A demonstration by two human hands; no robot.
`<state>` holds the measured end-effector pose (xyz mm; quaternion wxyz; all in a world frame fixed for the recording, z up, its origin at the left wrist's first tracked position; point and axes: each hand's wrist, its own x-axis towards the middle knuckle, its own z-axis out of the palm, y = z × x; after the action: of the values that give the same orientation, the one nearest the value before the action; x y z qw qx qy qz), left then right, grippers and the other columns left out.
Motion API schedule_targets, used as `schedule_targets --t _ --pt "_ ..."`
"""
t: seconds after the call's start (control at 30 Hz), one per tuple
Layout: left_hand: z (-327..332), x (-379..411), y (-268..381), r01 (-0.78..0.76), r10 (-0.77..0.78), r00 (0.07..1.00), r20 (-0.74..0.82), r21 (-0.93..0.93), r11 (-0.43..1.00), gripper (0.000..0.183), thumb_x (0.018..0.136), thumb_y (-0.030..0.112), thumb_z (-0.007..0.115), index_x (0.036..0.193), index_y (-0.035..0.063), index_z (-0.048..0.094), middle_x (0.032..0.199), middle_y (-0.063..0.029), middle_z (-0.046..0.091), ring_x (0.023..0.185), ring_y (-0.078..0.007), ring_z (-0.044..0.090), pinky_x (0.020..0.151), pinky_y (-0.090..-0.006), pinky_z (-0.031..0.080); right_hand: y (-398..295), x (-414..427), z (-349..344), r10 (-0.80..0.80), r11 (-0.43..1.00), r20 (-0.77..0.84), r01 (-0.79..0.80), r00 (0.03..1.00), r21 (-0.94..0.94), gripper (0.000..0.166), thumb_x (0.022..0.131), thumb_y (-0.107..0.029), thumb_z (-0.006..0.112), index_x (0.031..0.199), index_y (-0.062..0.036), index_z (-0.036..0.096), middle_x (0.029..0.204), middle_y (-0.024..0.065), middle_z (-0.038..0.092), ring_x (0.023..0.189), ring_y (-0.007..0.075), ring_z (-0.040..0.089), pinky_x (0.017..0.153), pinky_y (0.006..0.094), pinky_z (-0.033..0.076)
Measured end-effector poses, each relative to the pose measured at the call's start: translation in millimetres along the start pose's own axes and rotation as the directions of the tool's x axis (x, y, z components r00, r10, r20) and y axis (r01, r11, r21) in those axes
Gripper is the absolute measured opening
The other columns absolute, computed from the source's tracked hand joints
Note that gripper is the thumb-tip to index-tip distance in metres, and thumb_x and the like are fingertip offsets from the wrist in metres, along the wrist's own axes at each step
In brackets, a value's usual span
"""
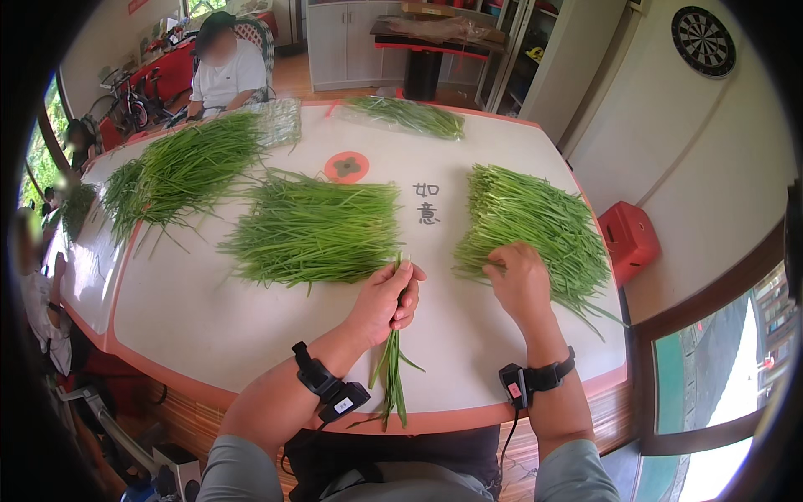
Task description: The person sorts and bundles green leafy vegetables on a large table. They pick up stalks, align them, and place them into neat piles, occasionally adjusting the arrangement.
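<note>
My left hand (392,298) is closed around a small bunch of green garlic chives (392,370), whose pale ends stick up above the thumb and whose leaves hang towards the table's near edge. My right hand (519,276) is at the near left edge of the right-hand pile of chives (533,219), thumb and fingers bent; whether it pinches any stalks cannot be told. Another wide pile of chives (320,229) lies just beyond my left hand. Both wrists wear black straps with small boxes.
The white table (251,332) has a salmon-coloured border. A further chive heap (194,166) lies at the far left, and a clear bag with chives (408,116) at the back. A seated person (229,75) is across the table. A red stool (629,241) stands at the right.
</note>
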<state>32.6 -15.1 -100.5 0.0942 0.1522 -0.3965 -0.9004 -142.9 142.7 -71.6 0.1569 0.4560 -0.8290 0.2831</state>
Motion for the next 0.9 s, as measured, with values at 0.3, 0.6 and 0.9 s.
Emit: schedule_targets --t 0.3,0.6,0.9 --pt "4.6 -2.3 2.6 0.015 -0.015 1.000 -0.004 0.059 0.998 0.029 0.103 0.031 0.042 0.098 0.0034 0.052 0.063 0.0010 0.043 0.044 -0.0060 0.033 0.037 -0.0214 0.027 8.4 1.2 7.7 -0.044 0.999 -0.025 0.043 0.999 -0.027 0.016 0.070 -0.010 0.075 0.083 -0.0086 0.068 0.085 0.0047 0.063 0.086 0.0259 0.058 0.078 0.0386 0.045" --pt "-5.4 1.1 -5.2 -0.042 0.036 0.999 0.038 0.173 0.984 0.035 0.102 0.029 0.046 0.117 -0.0017 0.055 0.079 -0.0027 0.055 0.055 -0.0078 0.045 0.049 -0.0233 0.038 -25.6 -3.1 4.3 -0.106 0.968 -0.061 0.117 0.993 0.223 0.011 0.076 -0.005 0.072 0.086 -0.0043 0.067 0.083 0.0092 0.062 0.075 0.0269 0.061 0.067 0.0369 0.050" --pt "5.9 1.7 -11.6 -0.134 0.123 0.991 0.059 0.268 0.954 0.035 0.102 0.026 0.044 0.122 0.0001 0.056 0.114 -0.0082 0.060 0.103 -0.0165 0.059 0.092 -0.0329 0.050 -55.5 -19.9 15.0 0.077 0.728 0.411 -0.332 0.909 0.599 0.016 0.084 -0.010 0.071 0.093 0.0020 0.068 0.081 0.0069 0.066 0.066 0.0110 0.059 0.063 0.0253 0.049"
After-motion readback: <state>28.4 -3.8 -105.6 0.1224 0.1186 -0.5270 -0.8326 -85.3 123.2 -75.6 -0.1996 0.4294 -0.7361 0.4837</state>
